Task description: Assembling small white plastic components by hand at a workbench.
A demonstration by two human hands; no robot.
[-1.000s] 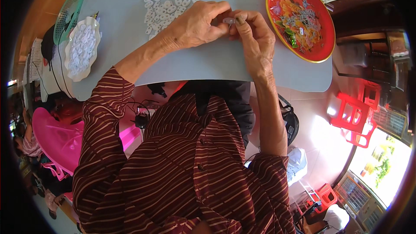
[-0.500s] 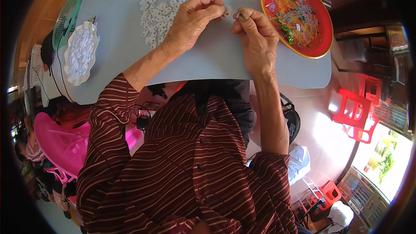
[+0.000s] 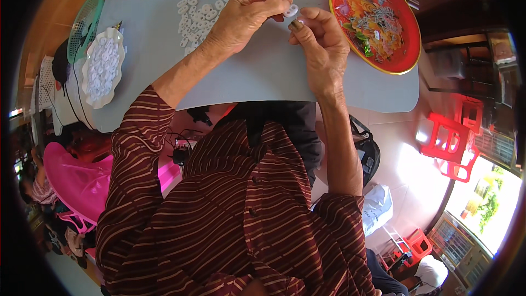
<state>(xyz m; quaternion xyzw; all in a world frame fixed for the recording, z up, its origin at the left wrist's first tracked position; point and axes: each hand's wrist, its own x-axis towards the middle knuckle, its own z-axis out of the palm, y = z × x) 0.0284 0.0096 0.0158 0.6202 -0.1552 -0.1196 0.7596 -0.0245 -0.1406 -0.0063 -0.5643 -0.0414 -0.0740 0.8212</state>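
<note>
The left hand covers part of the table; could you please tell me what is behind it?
White oval pieces show on the grey table beyond the left hand and along its left side; whether more lie directly behind it cannot be seen.

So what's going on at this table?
A person is seated at a grey table, working with both bare hands. The left hand pinches a small white oval piece. The right hand is close beside it, thumb and finger drawn together; whether they grip anything is too small to tell. Similar white pieces lie scattered beyond the left forearm, and more fill a white dish at left. A red tray at right holds small thin bits.
</note>
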